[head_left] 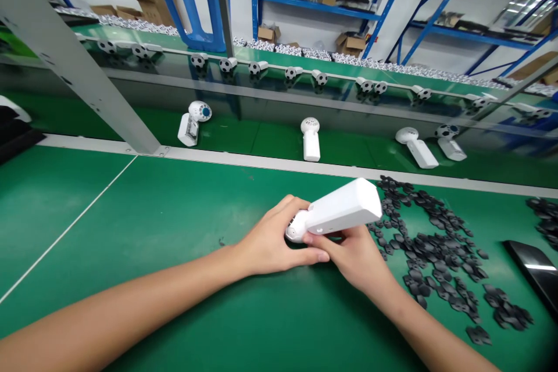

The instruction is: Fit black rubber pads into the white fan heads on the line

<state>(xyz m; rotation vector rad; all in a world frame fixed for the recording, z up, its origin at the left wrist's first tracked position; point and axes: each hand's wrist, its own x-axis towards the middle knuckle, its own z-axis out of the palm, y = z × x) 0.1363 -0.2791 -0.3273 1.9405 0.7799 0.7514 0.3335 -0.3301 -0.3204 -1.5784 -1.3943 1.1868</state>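
Observation:
A white handheld fan (335, 211) with a round head and a long handle is held just above the green table (143, 232), handle pointing up and to the right. My left hand (272, 238) wraps round the fan's round head, fingers closed on it. Under the handle's lower part, my right hand (355, 258) grips it with thumb and fingers. A heap of small black flat pieces (436, 250) lies on the table directly right of my right hand.
Beyond a white strip, a green conveyor carries white fans (310, 138), (193, 122), (416, 146), one with a football pattern (449, 140). A grey slanted post (78, 64) stands at left. A black tray (536, 270) lies far right. Blue shelving with cardboard boxes is behind.

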